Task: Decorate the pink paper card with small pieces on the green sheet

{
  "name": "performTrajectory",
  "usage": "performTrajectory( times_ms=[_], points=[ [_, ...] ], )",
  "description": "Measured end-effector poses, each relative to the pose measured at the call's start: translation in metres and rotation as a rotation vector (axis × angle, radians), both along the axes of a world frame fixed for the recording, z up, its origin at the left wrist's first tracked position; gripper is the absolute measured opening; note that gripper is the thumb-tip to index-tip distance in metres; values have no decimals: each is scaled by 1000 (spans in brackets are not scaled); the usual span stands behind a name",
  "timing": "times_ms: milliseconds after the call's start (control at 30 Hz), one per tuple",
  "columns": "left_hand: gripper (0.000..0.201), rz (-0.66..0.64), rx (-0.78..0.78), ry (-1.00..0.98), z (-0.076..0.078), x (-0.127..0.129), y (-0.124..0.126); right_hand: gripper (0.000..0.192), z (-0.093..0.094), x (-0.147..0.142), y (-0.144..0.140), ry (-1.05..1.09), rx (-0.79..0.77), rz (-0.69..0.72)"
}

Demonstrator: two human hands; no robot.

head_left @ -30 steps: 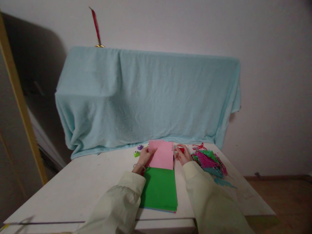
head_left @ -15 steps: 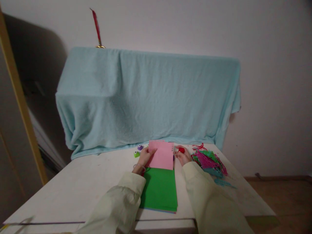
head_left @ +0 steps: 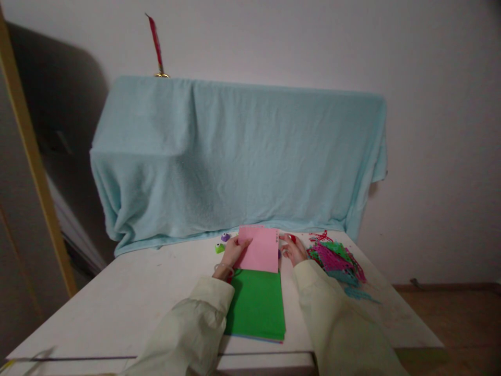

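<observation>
Biggest thing in front of us is the pale blue blanket (head_left: 238,156), draped over something bulky at the back of the worktop (head_left: 129,292), with a red stick (head_left: 155,42) on a brass base poking up behind its top edge. The white worktop runs toward us, and a green stack (head_left: 257,305) of sheets lies flat in the middle, between our two cream sleeves. Off to the right, a heap of cutouts (head_left: 336,258), pink, green and teal lacework, sits near our right wrist but apart from it. Now the pink sheet (head_left: 260,249): it stands tilted up at the far end of the green stack, lower edge meeting the green. Our left hand (head_left: 231,251) is clamped on its left edge, thumb over the front face, fingers behind. Our right hand (head_left: 294,249) is just beside the sheet's right edge, fingers curled around a small red punch (head_left: 291,239) that shows only as a spot of red; we take it as gripped, though the hold is tiny in this view. Whether the punch bites the paper, we cannot tell. Smallest of all, a green punch (head_left: 219,248) and a purple punch (head_left: 225,237) sit on the worktop just left of our left hand.
</observation>
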State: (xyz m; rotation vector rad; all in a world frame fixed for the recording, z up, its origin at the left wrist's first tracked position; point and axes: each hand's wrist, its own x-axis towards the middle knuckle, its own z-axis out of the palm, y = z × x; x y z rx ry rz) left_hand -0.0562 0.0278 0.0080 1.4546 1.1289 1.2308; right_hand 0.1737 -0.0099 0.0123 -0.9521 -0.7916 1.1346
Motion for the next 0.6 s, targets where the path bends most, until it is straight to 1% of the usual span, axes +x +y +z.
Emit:
performTrajectory(
  times_ms=[133, 233, 333, 467, 600],
  points=[
    [46, 23, -8, 6, 1, 1, 0, 42, 1, 0, -1, 0, -13, 43],
    [47, 29, -23, 6, 3, 1, -2, 43, 2, 0, -2, -13, -59, 94],
    [48, 21, -19, -5, 4, 1, -4, 42, 2, -3, -3, -27, -90, 99],
    [49, 26, -14, -5, 5, 1, -5, 43, 2, -7, -3, -32, -76, 96],
    [51, 37, -32, -3, 4, 1, -4, 46, 1, -9, -4, -56, -87, 132]
  ],
)
